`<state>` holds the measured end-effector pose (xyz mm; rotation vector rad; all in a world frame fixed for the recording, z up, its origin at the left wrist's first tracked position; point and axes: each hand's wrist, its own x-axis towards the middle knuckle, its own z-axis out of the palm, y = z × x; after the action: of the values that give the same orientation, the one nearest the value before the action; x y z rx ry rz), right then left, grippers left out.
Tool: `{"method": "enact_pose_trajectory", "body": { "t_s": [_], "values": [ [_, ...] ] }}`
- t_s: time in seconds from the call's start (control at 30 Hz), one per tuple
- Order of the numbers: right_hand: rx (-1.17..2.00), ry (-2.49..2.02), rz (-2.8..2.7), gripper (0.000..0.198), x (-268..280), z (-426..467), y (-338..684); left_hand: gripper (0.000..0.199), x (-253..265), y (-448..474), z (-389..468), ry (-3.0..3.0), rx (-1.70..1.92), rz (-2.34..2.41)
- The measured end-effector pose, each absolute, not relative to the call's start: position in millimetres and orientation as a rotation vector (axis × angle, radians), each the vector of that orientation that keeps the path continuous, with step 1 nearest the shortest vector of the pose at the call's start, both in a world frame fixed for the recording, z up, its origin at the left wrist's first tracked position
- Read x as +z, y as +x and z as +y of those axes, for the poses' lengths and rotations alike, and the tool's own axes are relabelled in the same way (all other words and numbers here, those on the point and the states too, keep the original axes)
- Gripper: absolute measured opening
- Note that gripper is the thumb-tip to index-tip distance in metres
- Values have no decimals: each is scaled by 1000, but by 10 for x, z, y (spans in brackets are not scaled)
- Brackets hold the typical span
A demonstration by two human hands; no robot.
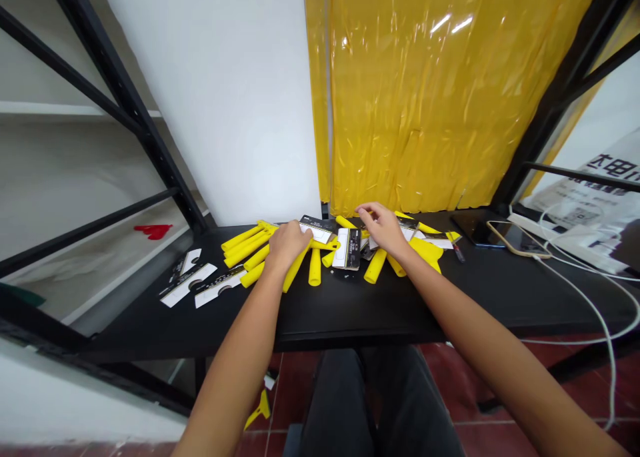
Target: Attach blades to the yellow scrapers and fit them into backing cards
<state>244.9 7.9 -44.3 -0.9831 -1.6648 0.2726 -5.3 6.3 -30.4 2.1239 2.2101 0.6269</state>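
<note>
Behind the table, yellow wrap (425,97), bright with glare, fills the right of the wall and a blank white panel (215,97) the left. My black table (350,317) runs across below. At far right, a pale bag (600,190) carries big dark characters, 电 among them, the rest cut off or unclear; lower down are smaller lines too faint to read and a square code. My left hand (289,247) curls over the pile, thumb at a card (317,229); my other fingertips are hidden, so I cannot tell whether they clamp anything. My right hand (383,229) is bent over the pile's right part, its grip unclear too. A phone (520,239) lies right of the pile. Yellow handles (315,267) lie around and between my hands. Black-and-white cards (220,287) lie at left, their print too small to read; the middle card (347,249) has its lettering sideways.
</note>
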Motion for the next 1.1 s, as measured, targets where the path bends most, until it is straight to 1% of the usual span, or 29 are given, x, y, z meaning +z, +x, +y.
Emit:
{"method": "enact_pose_trajectory", "body": {
  "t_s": [0.17,0.3,0.4,0.5,0.63,0.73,0.87,1.1],
  "values": [
    [236,-983,-1691,23,-433,63,2447,29,-279,-99,80,2116,646,2219],
    [204,-975,-1712,24,-428,55,2449,27,-185,-283,63,2014,706,2389],
    [197,-974,-1729,23,-427,52,2447,33,-145,-481,82,1901,566,2477],
    [187,-986,-1744,24,-434,58,2444,31,-171,-627,137,1843,383,2434],
    [180,-985,-1753,24,-446,71,2447,34,-237,-703,190,1819,311,2446],
    [182,-974,-1758,24,-454,77,2450,28,-278,-710,199,1796,275,2456],
    [168,-968,-1772,24,-466,83,2449,24,-309,-704,210,1809,291,2441],
    [167,-973,-1785,23,-461,77,2447,35,-280,-713,245,1855,415,2383]
  ]
}}
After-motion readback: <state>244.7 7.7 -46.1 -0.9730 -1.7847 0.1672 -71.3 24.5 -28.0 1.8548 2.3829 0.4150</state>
